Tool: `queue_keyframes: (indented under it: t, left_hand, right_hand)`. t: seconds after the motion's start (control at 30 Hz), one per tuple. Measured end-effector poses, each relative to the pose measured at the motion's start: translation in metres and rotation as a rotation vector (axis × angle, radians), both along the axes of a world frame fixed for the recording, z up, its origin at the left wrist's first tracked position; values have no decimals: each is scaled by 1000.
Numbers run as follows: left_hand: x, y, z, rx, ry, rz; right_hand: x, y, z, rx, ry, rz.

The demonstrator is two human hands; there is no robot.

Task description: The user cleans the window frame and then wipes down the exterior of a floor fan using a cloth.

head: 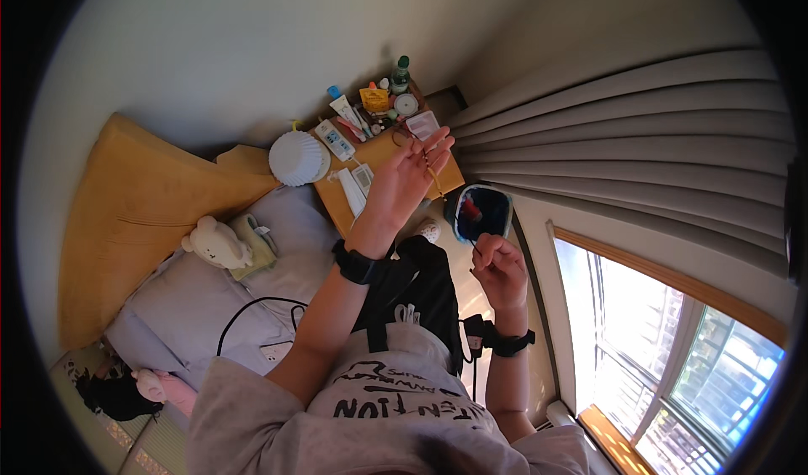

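My left hand [404, 181] is raised over the wooden bedside table, palm up with fingers stretched. A thin strand [433, 173], with dark, bead-like parts and a yellowish part, lies across its fingers and hangs down beside them. Lower and to the right, my right hand [502, 270] has its fingers curled, with thumb and forefinger pinching a thin dark cord [474, 245]. The cord runs up-left in front of the waste bin; whether it joins the strand in my left hand is unclear. Black bands are on both wrists.
The wooden bedside table [328, 192] bears a white ribbed lamp [295, 158], a power strip [335, 139], tubes and a green bottle [400, 76]. A lined waste bin [499, 213] stands beside it. Left are a bed with pillows [189, 304] and a plush toy [218, 243]; right, curtains [631, 140] and a window.
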State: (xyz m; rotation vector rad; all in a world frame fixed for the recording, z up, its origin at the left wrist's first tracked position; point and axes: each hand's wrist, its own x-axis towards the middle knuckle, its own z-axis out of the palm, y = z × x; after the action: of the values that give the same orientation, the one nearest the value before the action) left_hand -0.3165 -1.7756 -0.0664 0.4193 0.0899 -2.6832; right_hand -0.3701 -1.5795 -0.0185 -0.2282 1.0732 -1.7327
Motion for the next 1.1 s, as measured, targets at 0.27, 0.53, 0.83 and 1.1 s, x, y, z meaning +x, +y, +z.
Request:
queue_keyframes:
  t: [0.27,0.53,0.83,1.1]
  left_hand:
    - [-17,25,45,-46,47,-189]
    - [-24,57,70,-50,131,-296]
    - [-18,64,72,-442,0,-376]
    - [-11,68,85,-515,-21,-582]
  right_hand:
    - [2,18,9,219,136,-33]
    - [4,-4,14,19,133,-156]
    - [5,-1,17,201,321,-166]
    - [6,-2,40,284,463,-592]
